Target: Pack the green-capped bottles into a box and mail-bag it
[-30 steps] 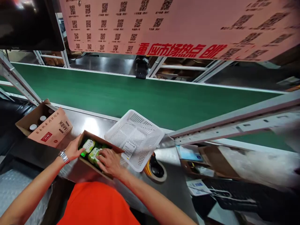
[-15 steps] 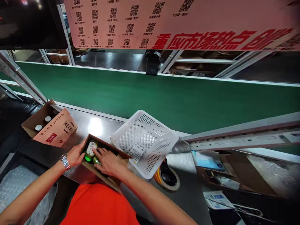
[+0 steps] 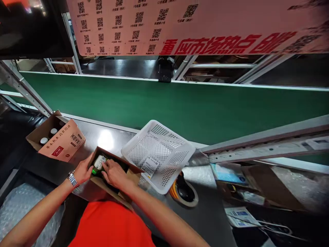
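Cardboard box (image 3: 110, 190) stood at the surface's (image 3: 205, 209) near edge; left hand (image 3: 82, 172) grasped its left end, right hand (image 3: 116, 175) touched a green pack (image 3: 99, 162) inside, grip unclear.

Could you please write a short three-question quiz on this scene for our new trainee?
1. True or false: the right hand is inside the open brown cardboard box, which holds a green container with a pale label.

2. What is worn at the wrist of the left hand?
A) a blue rubber band
B) a silver metal watch
C) a black fabric strap

3. Fill in the colour: the round bottle caps showing most clearly in the pink-fronted cardboard carton are ____.

Key: 1. True. 2. B. 3. White.
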`<state>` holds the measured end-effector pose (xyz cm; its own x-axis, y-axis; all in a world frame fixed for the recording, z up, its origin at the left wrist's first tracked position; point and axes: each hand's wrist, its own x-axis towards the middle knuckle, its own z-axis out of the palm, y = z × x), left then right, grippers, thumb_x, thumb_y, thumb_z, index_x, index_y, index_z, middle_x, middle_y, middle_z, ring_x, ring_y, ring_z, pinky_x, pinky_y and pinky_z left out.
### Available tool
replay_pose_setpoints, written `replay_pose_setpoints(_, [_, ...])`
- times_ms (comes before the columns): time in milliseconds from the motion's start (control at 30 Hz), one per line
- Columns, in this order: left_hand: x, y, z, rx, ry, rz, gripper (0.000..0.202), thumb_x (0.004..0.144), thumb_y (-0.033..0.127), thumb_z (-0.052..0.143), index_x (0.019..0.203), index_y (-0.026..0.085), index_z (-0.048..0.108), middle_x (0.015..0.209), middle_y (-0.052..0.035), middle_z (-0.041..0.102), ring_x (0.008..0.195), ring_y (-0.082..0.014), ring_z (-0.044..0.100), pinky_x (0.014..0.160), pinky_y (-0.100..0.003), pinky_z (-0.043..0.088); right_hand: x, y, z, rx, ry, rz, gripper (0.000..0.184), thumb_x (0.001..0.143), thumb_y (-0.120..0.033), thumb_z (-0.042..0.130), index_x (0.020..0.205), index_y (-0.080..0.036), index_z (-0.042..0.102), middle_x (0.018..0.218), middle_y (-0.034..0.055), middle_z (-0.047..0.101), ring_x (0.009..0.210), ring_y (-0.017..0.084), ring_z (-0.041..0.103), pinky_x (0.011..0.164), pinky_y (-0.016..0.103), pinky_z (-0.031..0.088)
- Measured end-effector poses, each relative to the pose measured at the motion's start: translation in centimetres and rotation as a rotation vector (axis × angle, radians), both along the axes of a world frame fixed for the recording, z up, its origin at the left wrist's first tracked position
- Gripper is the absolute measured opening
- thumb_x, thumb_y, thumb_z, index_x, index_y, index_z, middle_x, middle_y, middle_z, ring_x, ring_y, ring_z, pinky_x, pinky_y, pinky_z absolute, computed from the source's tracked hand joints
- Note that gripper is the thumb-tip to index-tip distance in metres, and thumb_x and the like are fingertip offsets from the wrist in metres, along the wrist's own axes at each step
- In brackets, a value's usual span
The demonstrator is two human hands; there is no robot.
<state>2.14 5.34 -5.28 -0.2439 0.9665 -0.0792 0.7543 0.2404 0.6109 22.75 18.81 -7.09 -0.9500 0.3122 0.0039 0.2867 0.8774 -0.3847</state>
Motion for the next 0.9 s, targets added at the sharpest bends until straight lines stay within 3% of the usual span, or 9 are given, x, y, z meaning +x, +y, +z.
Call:
replay_pose_setpoints(100, [-0.3, -0.3, 0.2, -0.014, -0.017, -0.030, 0.079, 0.094, 0.019, 0.052, 0.173, 0.017, 0.041, 0.169, -0.0124, 0.058, 0.152, -0.0289, 0.061, 0.132, -0.050, 0.050, 0.0, -0.2, -0.2, -0.010, 0.045, -0.082, 0.045, 0.109, -0.037, 0.059, 0.149, -0.017, 0.067, 0.152, 0.0213, 0.063, 0.135, 0.037, 0.061, 0.108, 0.050, 0.060])
replay_pose_setpoints(200, [-0.4, 0.2, 0.8, -0.025, -0.019, -0.050, 0.081, 0.092, 0.015, 0.052, 0.172, 0.018, 0.043, 0.169, -0.0116, 0.058, 0.153, -0.0283, 0.060, 0.133, -0.051, 0.048, -0.4, 0.1, -0.4, -0.066, 0.079, -0.159, 0.061, 0.111, -0.037, 0.054, 0.167, -0.014, 0.048, 0.169, 0.0217, 0.051, 0.147, 0.037, 0.055, 0.119, 0.052, 0.054])
replay_pose_setpoints(267, [-0.4, 0.8, 1.3, -0.043, -0.011, -0.038, 0.081, 0.092, 0.014, 0.050, 0.172, 0.019, 0.044, 0.166, -0.0109, 0.062, 0.152, -0.0269, 0.061, 0.133, -0.050, 0.047, -0.6, 0.5, -0.3, -0.103, 0.069, -0.181, 0.064, 0.112, -0.034, 0.048, 0.173, -0.015, 0.039, 0.169, 0.0200, 0.052, 0.148, 0.035, 0.055, 0.120, 0.050, 0.053])
replay_pose_setpoints(433, [0.0, 1.9, 1.8, -0.176, 0.029, 0.070, 0.076, 0.096, 0.011, 0.044, 0.172, 0.010, 0.040, 0.152, -0.0163, 0.073, 0.135, -0.0285, 0.074, 0.123, -0.045, 0.056, -0.7, 1.3, 0.3, -0.081, -0.004, -0.093, 0.068, 0.106, -0.037, 0.060, 0.170, -0.017, 0.046, 0.175, 0.0184, 0.046, 0.152, 0.039, 0.051, 0.121, 0.053, 0.050])
replay_pose_setpoints(500, [0.2, 1.7, 1.5, -0.189, 0.030, 0.120, 0.077, 0.099, 0.011, 0.040, 0.175, 0.003, 0.029, 0.157, -0.0222, 0.068, 0.132, -0.0302, 0.076, 0.122, -0.047, 0.057, -0.6, 1.3, 0.3, -0.063, -0.031, -0.060, 0.070, 0.104, -0.042, 0.064, 0.167, -0.015, 0.050, 0.171, 0.0205, 0.051, 0.147, 0.041, 0.055, 0.120, 0.053, 0.051])
replay_pose_setpoints(567, [0.3, 1.4, 0.9, -0.153, 0.000, 0.154, 0.082, 0.101, 0.011, 0.037, 0.178, 0.000, 0.011, 0.164, -0.0261, 0.059, 0.135, -0.0300, 0.074, 0.123, -0.048, 0.056, -0.4, 1.2, 0.2, -0.057, -0.092, -0.067, 0.059, 0.105, -0.046, 0.063, 0.152, -0.009, 0.065, 0.151, 0.0251, 0.068, 0.135, 0.041, 0.065, 0.116, 0.053, 0.054])
replay_pose_setpoints(667, [0.2, 0.8, -0.4, -0.032, -0.053, 0.138, 0.088, 0.101, 0.012, 0.037, 0.179, 0.005, -0.004, 0.175, -0.0239, 0.047, 0.156, -0.0274, 0.058, 0.133, -0.051, 0.046, -0.1, 1.0, -0.7, -0.043, -0.024, -0.120, 0.047, 0.107, -0.041, 0.060, 0.135, -0.007, 0.074, 0.130, 0.0258, 0.075, 0.122, 0.039, 0.071, 0.108, 0.050, 0.059])
replay_pose_setpoints(800, [-0.7, 0.8, -1.9, 0.090, -0.078, 0.072, 0.084, 0.098, 0.014, 0.042, 0.178, 0.009, 0.021, 0.177, -0.0199, 0.044, 0.163, -0.0287, 0.048, 0.138, -0.054, 0.038, 0.0, 1.1, -2.4, 0.060, 0.413, -0.206, 0.063, 0.107, -0.023, 0.056, 0.168, -0.012, 0.043, 0.158, 0.0221, 0.062, 0.142, 0.033, 0.062, 0.115, 0.048, 0.059])
replay_pose_setpoints(900, [-1.5, 1.0, -2.5, 0.117, -0.067, 0.014, 0.079, 0.097, 0.015, 0.044, 0.176, 0.012, 0.032, 0.175, -0.0179, 0.050, 0.159, -0.0291, 0.053, 0.137, -0.054, 0.040, -0.5, 1.4, -3.3, 0.131, 0.478, -0.249, 0.070, 0.109, -0.021, 0.051, 0.175, -0.015, 0.029, 0.160, 0.0215, 0.061, 0.142, 0.033, 0.062, 0.113, 0.049, 0.061])
